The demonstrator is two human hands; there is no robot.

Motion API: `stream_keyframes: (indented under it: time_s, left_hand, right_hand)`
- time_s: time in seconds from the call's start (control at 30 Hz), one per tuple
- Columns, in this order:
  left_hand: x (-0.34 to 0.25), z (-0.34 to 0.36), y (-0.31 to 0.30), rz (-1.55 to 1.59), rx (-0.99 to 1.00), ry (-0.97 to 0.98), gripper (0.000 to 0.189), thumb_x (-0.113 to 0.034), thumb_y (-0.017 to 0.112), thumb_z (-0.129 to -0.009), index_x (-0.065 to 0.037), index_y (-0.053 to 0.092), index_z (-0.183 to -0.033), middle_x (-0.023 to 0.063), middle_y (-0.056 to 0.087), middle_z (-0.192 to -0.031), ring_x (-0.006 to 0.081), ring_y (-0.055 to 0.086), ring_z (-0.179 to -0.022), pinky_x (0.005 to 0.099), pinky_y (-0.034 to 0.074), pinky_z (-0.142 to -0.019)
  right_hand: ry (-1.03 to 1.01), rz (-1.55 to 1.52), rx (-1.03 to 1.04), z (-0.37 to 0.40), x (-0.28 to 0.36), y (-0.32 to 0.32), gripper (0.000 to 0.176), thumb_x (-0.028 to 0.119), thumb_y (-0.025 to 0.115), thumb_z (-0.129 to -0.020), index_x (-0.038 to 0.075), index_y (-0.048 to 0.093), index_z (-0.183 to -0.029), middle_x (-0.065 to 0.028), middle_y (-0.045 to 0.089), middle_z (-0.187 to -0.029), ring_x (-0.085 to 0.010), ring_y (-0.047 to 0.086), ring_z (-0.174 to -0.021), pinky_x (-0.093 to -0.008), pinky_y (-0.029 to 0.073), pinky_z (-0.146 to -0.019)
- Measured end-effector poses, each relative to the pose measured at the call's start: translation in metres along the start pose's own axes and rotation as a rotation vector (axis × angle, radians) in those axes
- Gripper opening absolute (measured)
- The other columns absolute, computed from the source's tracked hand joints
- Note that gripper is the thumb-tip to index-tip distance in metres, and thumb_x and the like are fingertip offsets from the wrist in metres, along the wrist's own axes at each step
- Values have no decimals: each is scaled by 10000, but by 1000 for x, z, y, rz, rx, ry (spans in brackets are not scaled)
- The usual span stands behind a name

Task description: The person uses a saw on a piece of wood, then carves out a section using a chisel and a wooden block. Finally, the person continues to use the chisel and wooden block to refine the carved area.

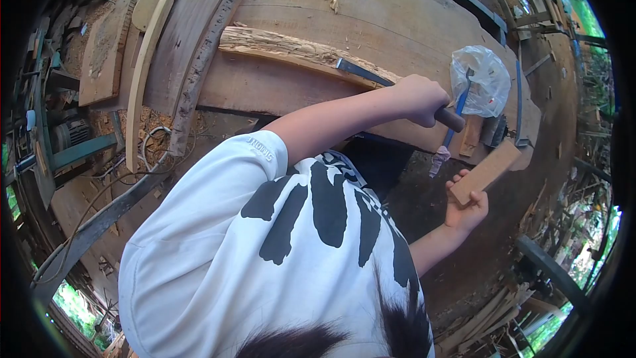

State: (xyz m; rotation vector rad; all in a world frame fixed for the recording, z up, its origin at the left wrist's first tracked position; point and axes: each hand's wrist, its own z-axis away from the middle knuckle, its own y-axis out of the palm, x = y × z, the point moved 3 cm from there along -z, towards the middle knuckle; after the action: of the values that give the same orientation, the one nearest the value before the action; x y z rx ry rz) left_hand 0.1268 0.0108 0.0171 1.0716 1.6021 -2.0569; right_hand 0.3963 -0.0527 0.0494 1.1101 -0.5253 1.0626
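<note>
My left hand is wrapped round the handle of a chisel; its butt sticks out beyond the fist. The chisel's blade lies over a rough, bark-edged wood strip, its tip pointing left. Whether the blade touches the wood cannot be told. In my right hand is a flat rectangular wooden block, gripped near its lower end between thumb and fingers, apart from the chisel. Beyond my left hand, a blue-handled tool lies partly over a clear plastic bag.
A broad wooden slab lies under the strip. Long curved planks cross the left side. A small wood piece and a dark metal object sit near the bag. Scrap wood is piled at lower right.
</note>
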Motion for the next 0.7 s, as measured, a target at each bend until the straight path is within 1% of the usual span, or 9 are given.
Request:
stream_keyframes:
  time_s: [0.17,0.23,0.27,0.37,0.43,0.53,0.57,0.67,0.7]
  left_hand:
    - [1,0,6,-20,16,16,261,-175,644,-683,-115,693,-933,133,694,-844,324,678,-819,436,539,-724]
    - [1,-1,6,-20,14,5,259,-173,645,-678,-114,695,-926,135,693,-841,324,678,-816,437,539,-721]
    - [0,-2,5,-17,11,7,259,-173,645,-678,-114,695,-926,135,693,-841,324,678,-816,437,539,-721]
    - [2,-2,2,-9,-12,0,265,-170,646,-672,-111,695,-925,138,693,-842,327,678,-820,437,539,-723]
    - [6,-2,2,12,8,-25,271,-168,645,-666,-108,696,-925,142,693,-847,332,676,-824,441,540,-725]
    - [5,-1,1,27,-20,-3,268,-164,642,-666,-103,696,-921,145,693,-847,336,675,-826,447,540,-720]
    - [5,0,2,25,-19,-1,268,-164,642,-666,-103,696,-921,145,693,-847,336,675,-826,447,540,-720]
    - [8,-5,1,28,-31,-8,270,-160,641,-668,-99,696,-925,148,692,-847,337,674,-827,450,540,-726]
    - [9,-6,0,20,-26,-17,272,-157,640,-669,-98,695,-929,149,691,-849,338,674,-828,449,541,-729]
  right_hand:
    - [39,-296,267,-3,9,0,463,176,516,-849,-53,452,-1246,-240,552,-1078,-273,569,-970,-408,507,-868]
    - [-449,-153,-341,-14,7,0,429,250,504,-942,-54,437,-1237,-246,548,-1102,-265,561,-947,-396,519,-837]
    - [-385,-156,-339,-15,0,10,411,274,488,-979,-53,442,-1224,-250,547,-1119,-259,566,-934,-395,519,-838]
    - [332,168,202,-5,-18,8,457,319,505,-972,-42,442,-1245,-238,574,-1079,-250,582,-890,-362,519,-766]
    - [231,176,128,-4,-14,15,491,343,516,-963,-42,438,-1256,-224,589,-1053,-243,584,-850,-351,516,-717]
    - [-272,-220,-382,-21,-8,10,478,332,537,-947,-51,475,-1225,-199,602,-1034,-238,588,-811,-362,517,-684]
    - [-275,-222,-382,-17,-14,14,478,332,537,-947,-51,475,-1225,-199,602,-1034,-238,588,-811,-362,517,-684]
    - [218,74,10,-11,-44,39,463,313,534,-942,-64,476,-1202,-190,584,-1045,-237,579,-844,-356,523,-709]
    - [217,76,13,-11,-40,35,463,313,534,-942,-64,476,-1202,-190,584,-1045,-237,579,-844,-356,523,-709]
